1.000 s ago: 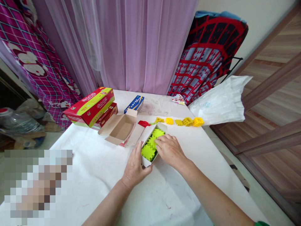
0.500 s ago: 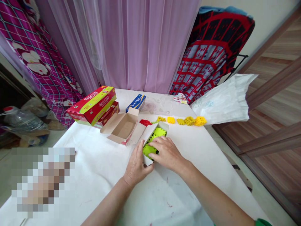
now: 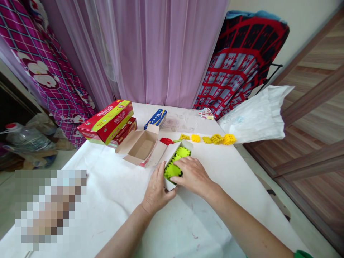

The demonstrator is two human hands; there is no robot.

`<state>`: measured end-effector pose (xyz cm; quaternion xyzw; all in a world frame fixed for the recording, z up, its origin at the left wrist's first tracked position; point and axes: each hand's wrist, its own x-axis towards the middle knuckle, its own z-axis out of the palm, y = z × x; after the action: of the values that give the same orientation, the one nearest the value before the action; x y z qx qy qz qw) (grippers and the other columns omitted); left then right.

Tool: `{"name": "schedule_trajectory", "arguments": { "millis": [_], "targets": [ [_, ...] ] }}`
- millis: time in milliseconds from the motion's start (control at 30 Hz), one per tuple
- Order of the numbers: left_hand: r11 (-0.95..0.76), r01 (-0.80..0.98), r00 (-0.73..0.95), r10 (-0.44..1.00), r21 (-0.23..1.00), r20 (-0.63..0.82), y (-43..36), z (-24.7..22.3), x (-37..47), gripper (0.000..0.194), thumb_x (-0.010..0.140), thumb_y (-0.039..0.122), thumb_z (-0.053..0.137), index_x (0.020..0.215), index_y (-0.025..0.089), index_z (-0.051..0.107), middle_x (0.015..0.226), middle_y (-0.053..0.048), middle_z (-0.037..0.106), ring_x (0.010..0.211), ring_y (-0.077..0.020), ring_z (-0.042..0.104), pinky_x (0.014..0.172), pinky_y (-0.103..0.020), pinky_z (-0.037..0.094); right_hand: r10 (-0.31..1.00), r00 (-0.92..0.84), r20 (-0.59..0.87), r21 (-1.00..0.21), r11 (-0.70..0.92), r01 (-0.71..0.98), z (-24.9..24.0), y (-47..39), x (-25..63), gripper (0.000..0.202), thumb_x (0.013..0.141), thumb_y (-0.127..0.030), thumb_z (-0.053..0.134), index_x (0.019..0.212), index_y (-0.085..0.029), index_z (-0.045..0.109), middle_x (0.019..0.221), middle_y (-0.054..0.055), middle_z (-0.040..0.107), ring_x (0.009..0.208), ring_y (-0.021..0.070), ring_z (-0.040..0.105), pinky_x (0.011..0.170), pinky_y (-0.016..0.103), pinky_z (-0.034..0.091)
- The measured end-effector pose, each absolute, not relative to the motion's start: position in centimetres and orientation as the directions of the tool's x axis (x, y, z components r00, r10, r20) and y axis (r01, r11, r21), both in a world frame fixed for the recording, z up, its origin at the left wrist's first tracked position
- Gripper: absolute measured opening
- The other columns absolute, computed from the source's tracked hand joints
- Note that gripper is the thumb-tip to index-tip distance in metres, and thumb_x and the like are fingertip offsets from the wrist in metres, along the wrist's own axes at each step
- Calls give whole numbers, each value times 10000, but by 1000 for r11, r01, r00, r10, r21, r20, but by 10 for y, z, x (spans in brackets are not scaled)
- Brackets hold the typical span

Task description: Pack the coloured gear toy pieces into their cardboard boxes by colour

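Note:
A small white cardboard box (image 3: pixel 169 184) stands with its top uncovered in the middle of the table. Bright green toothed building blocks (image 3: pixel 183 152) fill it. My left hand (image 3: pixel 157 190) grips the box's near left side, thumb at the near end and fingers along the wall. My right hand (image 3: pixel 192 174) reaches over the right side, its curved fingers and thumb on the green blocks at the near end. Just beyond the box lie a red piece (image 3: pixel 166 141) and a row of yellow toothed blocks (image 3: pixel 216 138).
Left of my hands lies an open, bare-inside carton (image 3: pixel 141 147). Behind it are a red and yellow box (image 3: pixel 107 120), stacked on another red box (image 3: pixel 126 129), and a blue box (image 3: pixel 156 119). A white bag (image 3: pixel 258 116) sits at the right edge.
Both hands stay on the box. The right fingers have shifted slightly on the green blocks, which now lie flatter and more evenly in the box. The view has moved slightly.

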<state>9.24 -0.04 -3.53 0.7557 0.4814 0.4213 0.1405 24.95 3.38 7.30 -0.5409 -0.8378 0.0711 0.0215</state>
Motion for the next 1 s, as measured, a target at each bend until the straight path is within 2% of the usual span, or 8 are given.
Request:
{"name": "schedule_trajectory", "arguments": {
  "millis": [133,267,400,500,633,800,1000],
  "targets": [
    [-505,612,187,840,608,509,-1,-36,92,1002,747,238,652,1533,195,33,1458,-194,422,1358,-323,434,1085,-513,426,895,-441,-71,-159,426,890,73,34,243,359,768,-370,663,1083,-198,681,1061,84,709,1022,251,593,854,349,384],
    [-493,604,181,850,626,495,-1,-37,92,983,750,244,645,1531,188,51,1463,-191,418,1363,-319,428,1094,-511,415,908,-416,-51,-224,396,891,79,41,252,394,763,-385,668,1117,-211,673,1096,70,703,1027,236,598,868,335,390],
    [-484,599,172,856,638,488,-2,-38,93,993,734,223,648,1531,191,57,1472,-187,408,1371,-322,414,1102,-514,401,954,-299,31,-118,301,946,83,50,266,422,792,-403,654,1166,-209,647,1151,89,675,1085,251,570,882,348,382],
    [-483,604,177,856,633,485,-2,-37,92,995,737,216,641,1532,199,43,1468,-183,412,1366,-320,422,1097,-508,409,954,-301,-6,-59,300,952,80,53,268,393,801,-418,653,1132,-207,656,1132,98,681,1081,259,572,877,358,384],
    [-488,610,186,854,624,486,-2,-36,91,1008,731,221,649,1532,202,37,1472,-185,406,1364,-322,424,1092,-503,418,943,-331,-29,-84,327,941,75,53,266,378,821,-438,638,1123,-211,663,1137,93,692,1096,260,578,884,359,386],
    [-478,611,179,860,631,478,-2,-37,91,994,739,223,645,1532,203,45,1469,-182,407,1367,-317,419,1101,-510,405,933,-354,-61,-81,349,934,78,54,264,298,853,-384,600,1080,-213,689,1083,84,719,1062,250,590,864,343,386],
    [-480,607,182,860,634,477,-1,-38,92,1008,731,212,651,1531,209,39,1476,-184,399,1361,-319,426,1095,-510,413,932,-358,-55,-108,350,930,76,55,266,327,862,-373,590,1133,-210,672,1136,88,699,1096,245,573,893,345,382]
  ]
}}
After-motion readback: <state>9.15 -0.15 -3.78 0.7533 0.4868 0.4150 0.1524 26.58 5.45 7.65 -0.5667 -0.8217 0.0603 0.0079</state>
